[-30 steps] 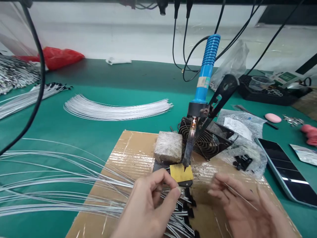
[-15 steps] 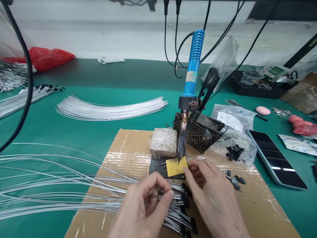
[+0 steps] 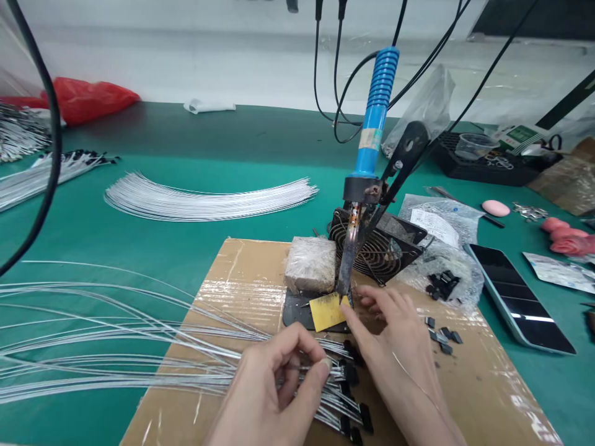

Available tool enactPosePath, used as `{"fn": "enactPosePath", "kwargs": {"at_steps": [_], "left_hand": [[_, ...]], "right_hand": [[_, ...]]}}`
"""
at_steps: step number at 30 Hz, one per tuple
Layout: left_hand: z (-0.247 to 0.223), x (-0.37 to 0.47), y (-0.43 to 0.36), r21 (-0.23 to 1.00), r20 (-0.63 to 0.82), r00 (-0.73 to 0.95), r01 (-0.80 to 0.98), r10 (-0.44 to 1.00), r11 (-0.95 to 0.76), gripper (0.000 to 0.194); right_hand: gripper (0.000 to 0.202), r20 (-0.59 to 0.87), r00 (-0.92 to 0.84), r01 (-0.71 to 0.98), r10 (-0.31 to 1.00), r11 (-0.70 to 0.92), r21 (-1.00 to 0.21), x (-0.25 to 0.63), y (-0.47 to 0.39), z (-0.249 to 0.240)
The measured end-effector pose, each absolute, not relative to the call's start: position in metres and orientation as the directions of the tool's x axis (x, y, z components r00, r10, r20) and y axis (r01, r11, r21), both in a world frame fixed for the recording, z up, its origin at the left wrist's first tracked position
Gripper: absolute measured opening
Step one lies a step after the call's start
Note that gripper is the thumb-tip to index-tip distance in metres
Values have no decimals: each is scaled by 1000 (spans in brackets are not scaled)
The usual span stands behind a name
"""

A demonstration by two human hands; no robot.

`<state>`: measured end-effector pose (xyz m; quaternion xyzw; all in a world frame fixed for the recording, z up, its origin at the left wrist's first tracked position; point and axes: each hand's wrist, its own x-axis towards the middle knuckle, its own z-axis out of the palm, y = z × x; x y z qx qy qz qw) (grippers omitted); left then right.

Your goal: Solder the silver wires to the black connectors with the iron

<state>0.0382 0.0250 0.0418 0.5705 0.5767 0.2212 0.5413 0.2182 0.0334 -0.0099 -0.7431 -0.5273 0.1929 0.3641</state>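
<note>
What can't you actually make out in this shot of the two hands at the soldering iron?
- Head view: the soldering iron tip, hidden behind the right hand fingers.
- Whether the right hand pinches anything: too small; only a thin wire runs along it.
- What the left hand fingers grip among the white wires: covered by the fingers.
- Both wrists: cut off by the bottom edge.
- Print on the label in the plastic bag: too small.

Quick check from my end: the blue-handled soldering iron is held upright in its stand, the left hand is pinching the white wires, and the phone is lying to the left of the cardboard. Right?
Not quite. In the head view the phone lies to the right of the cardboard, not the left. The rest holds: the soldering iron stands roughly upright in its stand, and the left hand pinches the white wires.
</note>
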Motion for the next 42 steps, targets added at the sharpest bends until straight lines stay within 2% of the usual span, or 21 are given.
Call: {"fn": "enactPosePath", "kwargs": {"at_steps": [9,14,17,20,23,28,32,36,42], "left_hand": [[37,37,20,874,-327,221,441,919,204,22],[31,33,18,923,-146,237,381,960,46,22],[26,27,18,924,-75,212,383,974,-12,20],[24,24,25,895,-30,170,443,985,-50,19],[25,27,37,803,50,145,583,988,-126,17],[20,42,53,746,-8,173,657,985,-110,30],[13,50,52,748,-28,193,655,981,-108,29],[14,50,48,765,-44,182,638,982,-84,32],[22,52,50,843,-114,137,538,984,23,34]], "right_hand": [[18,59,349,584,935,-168,-794,217,32,-7],[31,80,359,598,930,-164,-785,216,36,-8],[25,48,338,580,940,-168,-797,216,37,-8],[23,1,365,520,931,-203,-830,216,33,-6],[25,-73,364,423,928,-235,-875,215,29,-2],[36,-143,289,265,947,-223,-938,213,28,1],[41,-112,358,311,927,-231,-922,215,26,-1],[34,-84,409,345,909,-239,-908,219,22,-4],[39,-87,332,123,939,-134,-983,218,23,3]]}}
